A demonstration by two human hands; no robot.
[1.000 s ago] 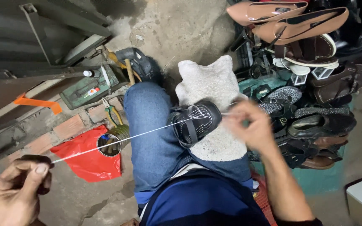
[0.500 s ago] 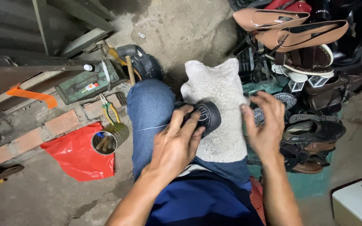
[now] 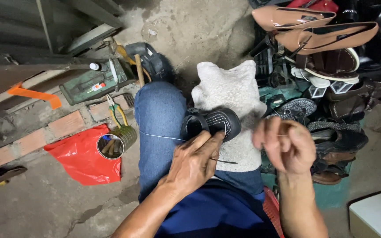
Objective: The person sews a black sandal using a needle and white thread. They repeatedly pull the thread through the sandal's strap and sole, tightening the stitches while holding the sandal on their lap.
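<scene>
Here I saw one black shoe (image 3: pixel 212 122) lying on a grey cloth (image 3: pixel 230 88) across the person's lap, at the scene's middle. The left hand (image 3: pixel 195 161) pressed on the shoe's near edge, fingers together against it, with a thin awl (image 3: pixel 225 161) showing under the palm. The right hand (image 3: pixel 287 145) hung just right of the shoe, fingers pinched together; I could not tell for sure what they pinched. One white thread (image 3: pixel 162 137) ran from the shoe leftward over the jeans (image 3: pixel 159 128). To the left on the floor I counted one tin can (image 3: pixel 113 143) with tools in it, one red bag (image 3: pixel 82 154) touching it, one pair of pliers (image 3: pixel 115 112) and one green box (image 3: pixel 95 81) farther off. At the far right lay a pile of shoes (image 3: pixel 327 79), including two tan heels (image 3: pixel 296 17), and at the near right one white box (image 3: pixel 375 216).
</scene>
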